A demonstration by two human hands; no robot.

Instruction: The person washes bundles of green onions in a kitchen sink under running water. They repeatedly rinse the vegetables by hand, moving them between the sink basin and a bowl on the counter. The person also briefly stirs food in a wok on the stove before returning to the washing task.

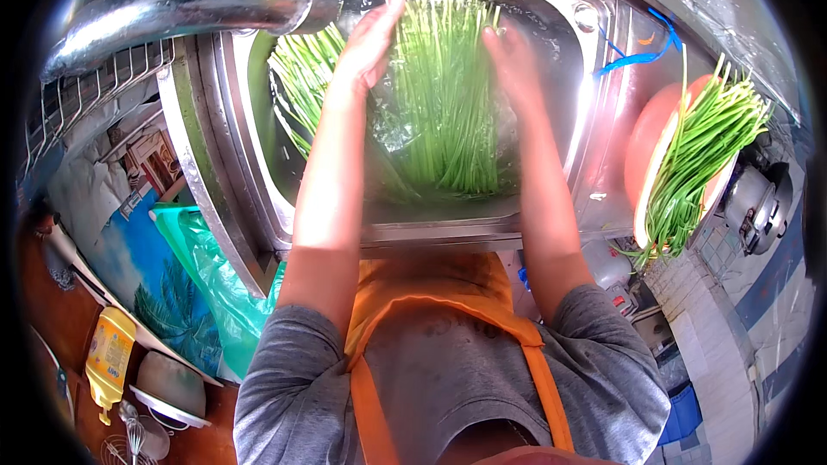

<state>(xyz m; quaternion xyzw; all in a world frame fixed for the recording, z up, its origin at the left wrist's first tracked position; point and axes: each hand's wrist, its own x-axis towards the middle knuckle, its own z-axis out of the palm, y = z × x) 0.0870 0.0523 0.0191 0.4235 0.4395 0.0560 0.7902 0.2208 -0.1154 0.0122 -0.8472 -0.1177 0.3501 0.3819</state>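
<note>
A wide bundle of long green stalks (446, 90), cut ends toward the far side, lies in water in a stainless steel sink (446, 227). My left hand (375, 42) is at the bundle's left edge near the cut ends, fingers extended. On the opposite edge is my right hand (515, 64), slightly blurred, its thumb by the stalk ends. Whether either palm presses on the stalks is unclear. More green stalks (303, 77) lie in the sink's left part, partly hidden behind my left forearm.
A thick metal pipe (187, 13) reaches over the sink's upper left corner. At the right stands an orange bowl (649, 142) heaped with green stalks (704, 148). Blue ties (636, 59) lie near it. A green plastic bag (213, 271) hangs left of the sink.
</note>
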